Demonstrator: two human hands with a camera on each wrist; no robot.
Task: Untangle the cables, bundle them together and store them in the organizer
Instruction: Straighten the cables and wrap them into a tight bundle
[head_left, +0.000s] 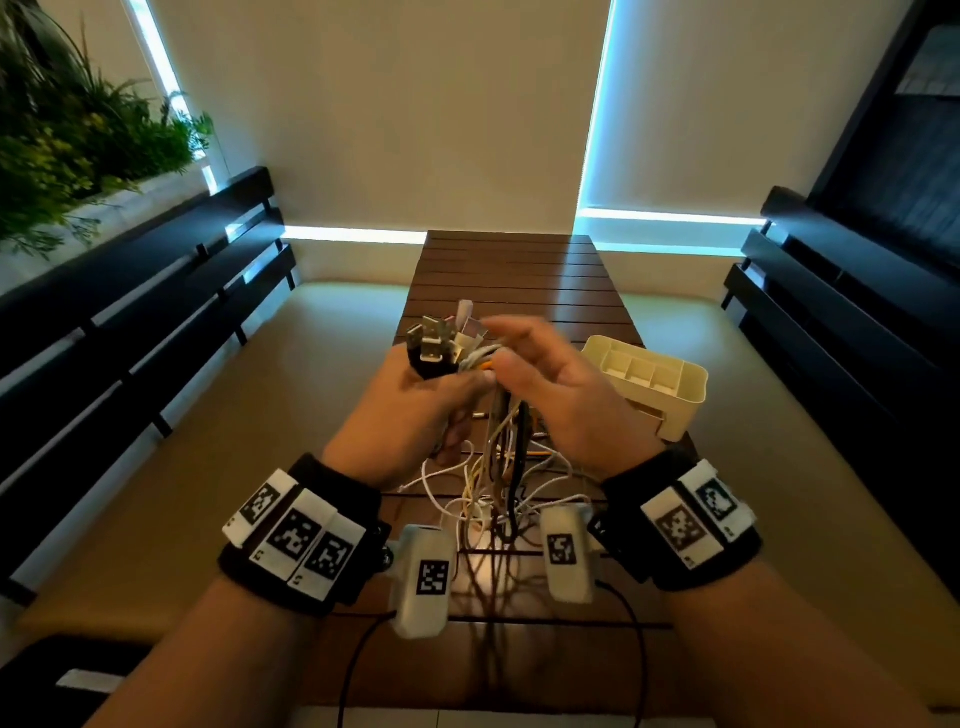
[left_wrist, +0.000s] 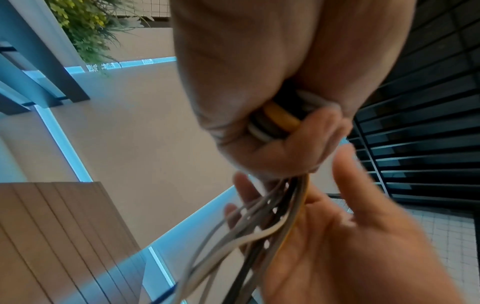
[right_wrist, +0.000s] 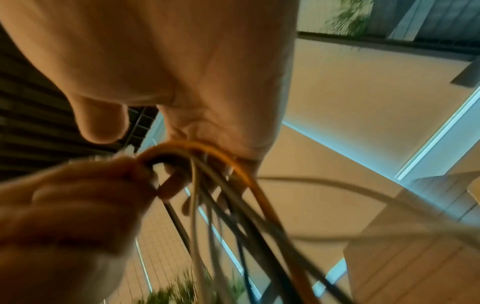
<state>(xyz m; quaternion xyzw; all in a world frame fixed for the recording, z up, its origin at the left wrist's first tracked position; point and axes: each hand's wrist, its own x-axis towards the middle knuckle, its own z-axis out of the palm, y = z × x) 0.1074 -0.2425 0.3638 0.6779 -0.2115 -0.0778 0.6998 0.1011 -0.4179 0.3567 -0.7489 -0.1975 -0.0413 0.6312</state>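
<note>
Head view: left hand (head_left: 415, 410) is gripping a bunch of thin round cables (head_left: 498, 457) (white, black, one orange) just below their metal USB plugs (head_left: 441, 338). Loose ends are trailing onto the slatted wooden counter (head_left: 519, 275). Right hand (head_left: 561, 395), fingers relaxed and blurred, is touching the strands. Cream plastic organizer (head_left: 670, 400), compartmented, is sitting just right of it.

I can't read any words, brands or numbers from here. The only signs are black-and-white square code markers on the white blocks of the left wristband (head_left: 298, 540) and the right wristband (head_left: 693, 512), plus one on each wrist camera housing (head_left: 423, 584); none carries legible text.
</note>
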